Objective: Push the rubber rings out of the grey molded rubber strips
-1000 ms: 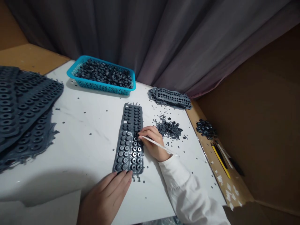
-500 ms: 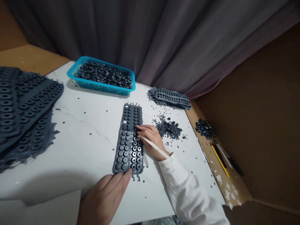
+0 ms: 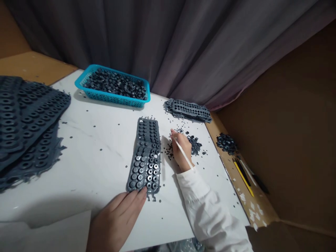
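Observation:
A dark grey moulded rubber sheet (image 3: 144,154) with rows of round raised knobs lies lengthwise in front of me, slightly bent across its middle. The fingertips of my left hand (image 3: 120,213) hold its near edge; the thumb is hidden. Right of the sheet, my right hand (image 3: 181,150) is closed around a thin white stick (image 3: 187,156) that slants back toward the wrist. This hand hovers at a heap of small dark rubber bits (image 3: 195,145), apart from the sheet, and covers part of the heap. Its fingertips point away from me; whether they pinch a bit I cannot tell.
A blue basket (image 3: 112,98) full of small dark pieces stands at the back. Stacked knobbed sheets (image 3: 31,126) lie left, perforated sheets (image 3: 189,109) back right. On the brown right ledge are a dark pile (image 3: 227,143), a yellow tool (image 3: 244,178) and white scraps (image 3: 253,210).
My right hand has left the sheet and moved right to the heap of bits, still with the white stick. My left hand stays at the sheet's near edge.

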Available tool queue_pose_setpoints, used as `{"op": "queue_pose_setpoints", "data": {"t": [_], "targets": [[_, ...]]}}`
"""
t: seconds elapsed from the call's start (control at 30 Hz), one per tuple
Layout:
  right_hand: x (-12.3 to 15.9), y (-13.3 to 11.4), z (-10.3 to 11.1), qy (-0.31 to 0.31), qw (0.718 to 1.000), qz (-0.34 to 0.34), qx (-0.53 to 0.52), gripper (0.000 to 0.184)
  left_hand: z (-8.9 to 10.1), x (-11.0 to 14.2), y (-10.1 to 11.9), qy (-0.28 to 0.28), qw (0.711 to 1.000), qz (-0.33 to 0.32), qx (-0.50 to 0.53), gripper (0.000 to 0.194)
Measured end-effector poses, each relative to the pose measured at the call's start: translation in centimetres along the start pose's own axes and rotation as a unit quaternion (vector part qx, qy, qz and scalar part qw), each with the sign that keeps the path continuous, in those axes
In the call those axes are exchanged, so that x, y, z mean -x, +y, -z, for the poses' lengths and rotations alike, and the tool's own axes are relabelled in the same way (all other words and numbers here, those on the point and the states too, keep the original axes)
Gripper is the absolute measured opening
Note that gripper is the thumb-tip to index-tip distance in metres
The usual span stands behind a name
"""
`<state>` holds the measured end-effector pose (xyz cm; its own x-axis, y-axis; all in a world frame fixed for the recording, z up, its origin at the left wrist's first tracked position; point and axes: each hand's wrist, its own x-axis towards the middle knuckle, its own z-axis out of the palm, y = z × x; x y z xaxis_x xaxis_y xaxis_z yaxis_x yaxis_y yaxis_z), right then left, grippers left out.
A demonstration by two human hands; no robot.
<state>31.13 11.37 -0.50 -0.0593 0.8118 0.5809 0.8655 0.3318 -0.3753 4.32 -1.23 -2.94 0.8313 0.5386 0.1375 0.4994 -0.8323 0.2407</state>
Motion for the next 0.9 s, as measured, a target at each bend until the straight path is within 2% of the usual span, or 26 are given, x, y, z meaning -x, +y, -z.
{"op": "queue_pose_setpoints", "data": {"t": [0.17,0.33,0.43,0.5,0.6,0.73,0.9], "targets": [[0.2,1.4,2.5,0.01,0.985,-0.079,0.155,0.022,0.5,-0.2,0.5,0.001,1.0,0.02,-0.016,0.071],[0.4,1.3,3.6,0.022,0.975,-0.118,0.189,0.023,0.0,-0.2,0.5,0.01,0.999,0.024,-0.027,0.073],[0.4,0.8,3.3,0.018,0.983,-0.135,0.126,0.023,-0.3,-0.1,0.2,0.029,0.999,0.015,-0.025,0.075],[0.5,0.1,2.8,0.007,0.989,-0.141,0.031,0.021,-0.4,-0.1,0.1,0.061,0.998,-0.005,-0.017,0.08],[0.7,-1.2,1.7,-0.023,0.985,-0.13,-0.116,0.016,-0.5,-0.1,0.0,0.119,0.992,-0.036,-0.013,0.083],[0.8,-2.6,0.2,-0.073,0.973,-0.07,-0.206,0.013,-0.8,-0.1,0.1,0.133,0.99,-0.035,-0.008,0.073],[0.7,-2.9,-0.7,-0.12,0.964,0.017,-0.236,0.011,-0.9,-0.2,0.0,0.13,0.991,-0.042,-0.007,0.082]]}}
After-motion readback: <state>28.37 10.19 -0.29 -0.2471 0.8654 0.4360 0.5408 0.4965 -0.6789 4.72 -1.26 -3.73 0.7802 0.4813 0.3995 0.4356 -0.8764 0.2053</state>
